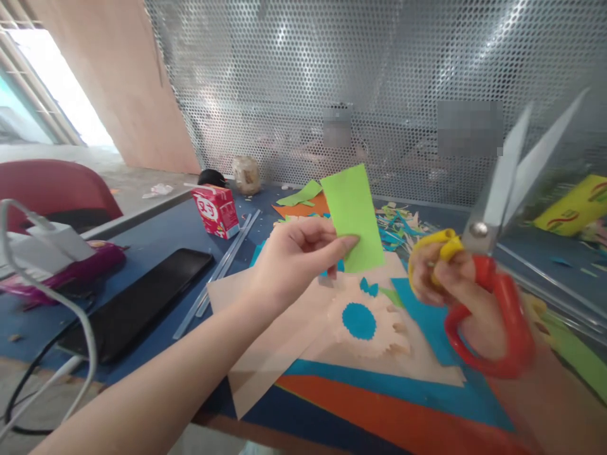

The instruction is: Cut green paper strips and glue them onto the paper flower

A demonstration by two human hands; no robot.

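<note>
My left hand (296, 256) pinches the lower edge of a light green paper strip (355, 215) and holds it upright above the table. My right hand (450, 278) grips a pair of scissors (497, 253) by their red and yellow handles, with the blades spread apart and pointing up to the right of the strip. Below both hands lies a peach paper flower cut-out with a blue round centre (359, 320) on a peach sheet (265, 354). Blue (427, 316) and orange (379, 417) sheets lie under it.
A black phone (137, 303) lies at the left by clear plastic sticks (222, 268) and a red carton (215, 210). A white charger and cable (52, 243) sit at far left. Paper scraps (398, 227) litter the back. A perforated metal screen (379, 82) closes the far side.
</note>
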